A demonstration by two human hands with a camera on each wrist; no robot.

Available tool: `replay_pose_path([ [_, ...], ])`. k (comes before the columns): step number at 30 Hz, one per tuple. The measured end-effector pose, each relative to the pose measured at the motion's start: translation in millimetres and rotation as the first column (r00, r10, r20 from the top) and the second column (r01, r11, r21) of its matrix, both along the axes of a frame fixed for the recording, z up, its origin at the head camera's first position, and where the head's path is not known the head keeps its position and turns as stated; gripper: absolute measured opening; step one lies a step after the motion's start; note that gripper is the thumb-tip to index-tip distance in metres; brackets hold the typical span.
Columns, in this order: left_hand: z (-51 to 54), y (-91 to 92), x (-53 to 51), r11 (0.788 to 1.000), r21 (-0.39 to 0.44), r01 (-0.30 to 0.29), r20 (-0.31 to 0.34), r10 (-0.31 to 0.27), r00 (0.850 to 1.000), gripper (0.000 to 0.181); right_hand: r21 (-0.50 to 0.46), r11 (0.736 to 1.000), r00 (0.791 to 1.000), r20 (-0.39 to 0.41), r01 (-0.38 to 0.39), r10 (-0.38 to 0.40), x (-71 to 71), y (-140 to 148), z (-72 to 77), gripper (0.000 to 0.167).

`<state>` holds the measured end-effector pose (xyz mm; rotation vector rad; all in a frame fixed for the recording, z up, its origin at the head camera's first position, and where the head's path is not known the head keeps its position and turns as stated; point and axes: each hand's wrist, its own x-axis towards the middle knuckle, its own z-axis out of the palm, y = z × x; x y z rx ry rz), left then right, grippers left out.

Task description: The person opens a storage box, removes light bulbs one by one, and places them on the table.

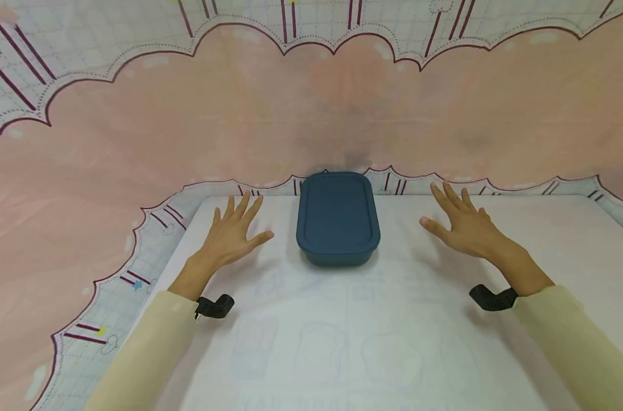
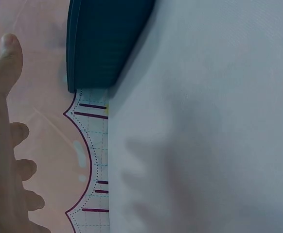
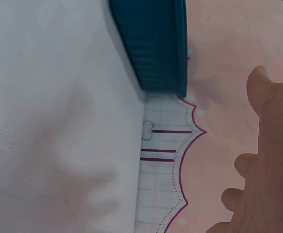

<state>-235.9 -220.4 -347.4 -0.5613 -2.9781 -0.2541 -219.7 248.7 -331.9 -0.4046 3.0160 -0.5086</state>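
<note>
A dark blue rectangular container (image 1: pixel 338 214) with a rounded-corner lid stands on the white surface, lid side up, near the far edge. To its left, my left hand (image 1: pixel 231 233) hovers with fingers spread, holding nothing. On the other side my right hand (image 1: pixel 462 225) is held above the surface, its fingers also spread and nothing in it. Neither hand touches the container. The left wrist view shows the container's side (image 2: pixel 105 46) beyond the thumb; the right wrist view has its other side (image 3: pixel 153 48). What the container holds is hidden by the lid.
The white board (image 1: pixel 337 342) lies on a patterned cloth with a pink middle (image 1: pixel 291 114) and a scalloped border (image 1: pixel 137 279). The container stands close to the board's far edge. Each wrist wears a black camera mount, one on the left (image 1: pixel 215 306) and one on the right (image 1: pixel 492 298).
</note>
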Motion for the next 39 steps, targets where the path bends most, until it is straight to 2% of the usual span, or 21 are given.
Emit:
replay_pose_path([
  [7,-0.1,2.3,2.0,1.000,0.026,0.007,0.015,-0.008,1.000,0.094,0.003,1.000,1.000,-0.016,-0.003,0.003,-0.1,-1,2.8,0.085],
  [13,2.5,5.4,4.4,0.997,0.076,0.013,0.010,-0.014,1.000,0.098,-0.033,0.999,1.000,-0.028,-0.013,0.012,2.2,-7,0.3,0.086],
  [19,3.4,11.9,7.3,0.988,0.153,0.014,0.024,-0.018,1.000,0.101,-0.145,0.989,0.999,-0.026,-0.023,0.019,5.4,-17,-2.7,0.082],
  [23,3.5,17.6,4.7,0.980,0.199,0.016,0.008,-0.018,1.000,0.099,-0.224,0.974,0.999,-0.031,-0.032,0.025,2.2,-28,-3.1,0.082],
  [27,4.6,27.7,1.7,0.961,0.278,0.015,0.003,-0.017,1.000,0.097,-0.272,0.962,0.999,-0.049,-0.030,0.017,-4.0,-39,-4.4,0.084],
  [30,3.3,36.5,2.6,0.940,0.341,-0.005,0.025,-0.004,1.000,0.098,-0.315,0.949,0.998,-0.057,-0.015,-0.004,-8.6,-47,-9.2,0.084],
  [34,-2.7,46.8,5.0,0.911,0.411,-0.024,0.043,0.007,0.999,0.098,-0.369,0.929,0.999,-0.033,0.027,-0.042,-12.0,-60,-17.5,0.082],
  [39,-13.7,57.6,6.6,0.871,0.491,-0.028,0.035,0.012,0.999,0.101,-0.469,0.883,0.998,-0.023,0.038,-0.055,-13.0,-75,-25.3,0.076],
])
